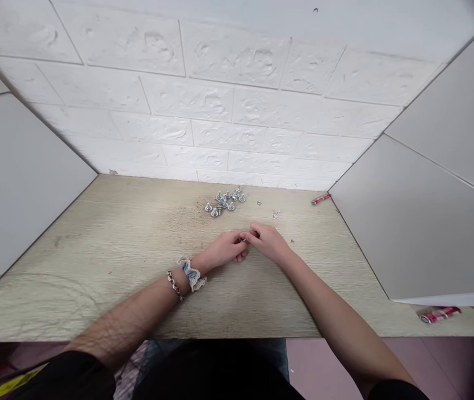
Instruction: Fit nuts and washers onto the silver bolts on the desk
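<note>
My left hand and my right hand meet above the tabletop, with fingers curled and tips pressed together. Between the fingertips a small shiny metal piece shows in part; the fingers hide most of it, so its exact kind cannot be made out. Just beyond the hands lies a loose pile of silver bolts with wide, washer-like flanges. To the right of the pile sit a small metal nut-like piece and a thin, shiny screw-like piece, both apart from my hands.
The wooden tabletop ends at a white brick-pattern wall, with grey panels on both sides. One red battery-like cylinder lies at the back right, another red cylinder near the front right. A tiny reddish bit lies right of my hands.
</note>
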`<control>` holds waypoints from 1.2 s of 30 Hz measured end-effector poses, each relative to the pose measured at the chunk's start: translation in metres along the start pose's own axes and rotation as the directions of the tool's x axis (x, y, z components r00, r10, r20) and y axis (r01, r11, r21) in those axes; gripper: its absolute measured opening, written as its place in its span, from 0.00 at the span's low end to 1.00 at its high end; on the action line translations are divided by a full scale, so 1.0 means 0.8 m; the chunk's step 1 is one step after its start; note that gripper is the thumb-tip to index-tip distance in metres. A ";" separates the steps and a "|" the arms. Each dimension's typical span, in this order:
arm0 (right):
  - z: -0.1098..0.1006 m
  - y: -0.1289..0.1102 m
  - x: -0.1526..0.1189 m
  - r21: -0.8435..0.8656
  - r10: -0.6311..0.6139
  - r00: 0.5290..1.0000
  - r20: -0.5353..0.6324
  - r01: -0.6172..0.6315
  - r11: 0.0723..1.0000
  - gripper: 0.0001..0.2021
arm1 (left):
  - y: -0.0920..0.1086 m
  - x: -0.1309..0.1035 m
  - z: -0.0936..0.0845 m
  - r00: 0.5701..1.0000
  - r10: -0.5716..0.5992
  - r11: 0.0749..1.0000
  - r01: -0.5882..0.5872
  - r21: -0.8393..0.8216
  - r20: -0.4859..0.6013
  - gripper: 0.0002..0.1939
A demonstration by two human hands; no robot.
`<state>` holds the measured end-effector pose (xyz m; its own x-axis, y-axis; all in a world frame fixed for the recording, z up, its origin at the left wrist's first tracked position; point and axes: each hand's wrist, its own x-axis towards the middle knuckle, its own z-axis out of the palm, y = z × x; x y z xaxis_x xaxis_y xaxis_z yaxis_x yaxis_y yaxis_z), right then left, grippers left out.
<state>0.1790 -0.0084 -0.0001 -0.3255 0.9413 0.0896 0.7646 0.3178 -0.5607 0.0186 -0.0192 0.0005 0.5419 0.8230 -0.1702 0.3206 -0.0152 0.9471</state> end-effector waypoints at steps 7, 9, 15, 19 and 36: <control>-0.002 0.000 0.000 0.014 0.001 1.000 0.021 -0.001 1.000 0.18 | 0.000 -0.001 0.000 1.000 0.000 1.000 0.000 -0.005 -0.002 0.08; -0.002 0.001 0.000 0.022 -0.006 1.000 0.018 0.005 1.000 0.17 | 0.000 0.000 0.000 1.000 -0.003 1.000 0.003 -0.006 -0.002 0.08; 0.000 0.001 0.001 0.091 -0.038 0.999 0.005 0.037 0.995 0.14 | 0.004 -0.001 0.000 1.000 -0.013 1.000 0.013 -0.006 -0.001 0.08; 0.001 0.001 0.001 0.131 -0.045 0.999 0.005 0.044 0.990 0.12 | 0.004 -0.001 0.000 1.000 -0.016 1.000 0.016 0.000 0.000 0.08; 0.003 0.000 0.000 0.061 -0.029 0.999 0.031 0.027 0.998 0.12 | 0.002 -0.001 0.001 1.000 -0.031 1.000 0.031 0.001 0.002 0.12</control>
<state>0.1778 -0.0084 -0.0021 -0.3644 0.9277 0.0806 0.7199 0.3356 -0.6075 0.0195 -0.0201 0.0016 0.5335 0.8219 -0.1998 0.3376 0.0097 0.9412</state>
